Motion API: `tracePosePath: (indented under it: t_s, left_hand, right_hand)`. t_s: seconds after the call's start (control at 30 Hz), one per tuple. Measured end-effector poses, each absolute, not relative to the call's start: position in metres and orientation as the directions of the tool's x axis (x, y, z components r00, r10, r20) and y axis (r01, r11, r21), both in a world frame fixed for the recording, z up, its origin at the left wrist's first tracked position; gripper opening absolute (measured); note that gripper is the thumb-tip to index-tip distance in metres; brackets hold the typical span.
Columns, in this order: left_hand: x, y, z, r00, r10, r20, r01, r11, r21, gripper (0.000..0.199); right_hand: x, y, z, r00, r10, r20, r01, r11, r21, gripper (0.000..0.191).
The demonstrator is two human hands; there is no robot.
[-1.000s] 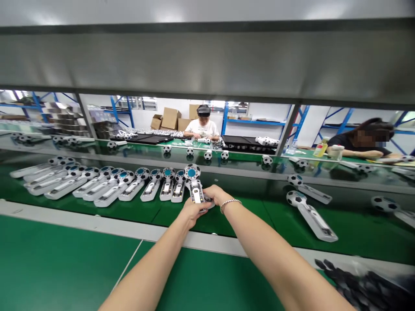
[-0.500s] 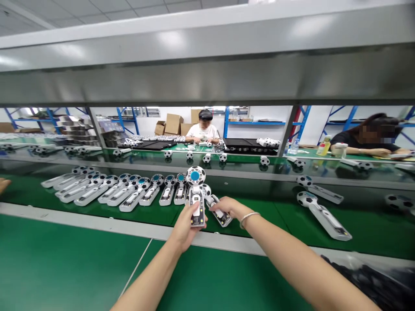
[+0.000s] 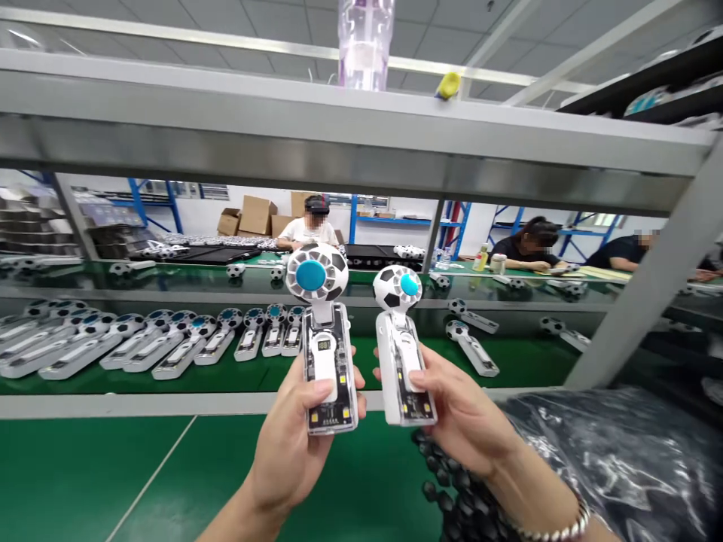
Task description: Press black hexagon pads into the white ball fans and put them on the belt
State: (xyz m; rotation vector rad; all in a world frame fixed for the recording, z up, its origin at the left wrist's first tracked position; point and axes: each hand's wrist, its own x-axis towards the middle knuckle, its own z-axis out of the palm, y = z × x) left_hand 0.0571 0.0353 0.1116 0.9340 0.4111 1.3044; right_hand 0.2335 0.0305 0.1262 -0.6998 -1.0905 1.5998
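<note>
My left hand point(image 3: 294, 429) is closed round a handheld fan point(image 3: 330, 369) with a football-patterned head and a blue centre. Its clear front shows a dark circuit board and a small lit display, and my thumb rests low on the white strip. My right hand point(image 3: 468, 410) grips a second football fan point(image 3: 404, 376), tilted slightly left, with the thumb on its white strip. Both fans are upright, side by side and apart, above the near edge of the line. Behind them, a row of similar fans point(image 3: 223, 339) lies on the green belt point(image 3: 361, 376).
Small black parts point(image 3: 452, 482) lie beneath my right forearm, beside a clear plastic bag point(image 3: 615, 444). A metal shelf beam point(image 3: 282, 143) crosses overhead, bearing a purple-tinted bottle point(image 3: 366, 45). A slanting post point(image 3: 633, 286) stands at right. Several people sit across the line.
My right hand has lifted the second fan off the belt and brought it beside the first. Both fans are now closer to me, and the view has turned to the right.
</note>
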Motion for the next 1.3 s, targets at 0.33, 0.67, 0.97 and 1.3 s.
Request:
tracePosePath:
  t_s: [0.33,0.67,0.97,1.3]
  left_hand:
    - [0.077,0.004,0.12,0.24,0.962,0.133,-0.6,0.039,0.799,0.033]
    - [0.094,-0.004,0.111,0.324,0.921,0.215,-0.554,0.0,0.833,0.04]
    - [0.095,-0.001,0.105,0.393,0.885,0.249,-0.564,0.018,0.826,0.04]
    - [0.095,-0.001,0.107,0.363,0.903,0.227,-0.566,0.02,0.824,0.033]
  right_hand:
    - [0.247,-0.017,0.135,-0.277,0.925,0.258,-0.503,0.089,-0.859,0.053]
    - [0.261,-0.018,0.132,-0.293,0.932,0.213,-0.515,0.034,-0.857,0.059]
    - [0.259,-0.02,0.139,-0.276,0.936,0.22,-0.537,0.04,-0.842,0.054]
    - [0.259,-0.018,0.137,-0.281,0.934,0.22,-0.545,0.033,-0.838,0.051]
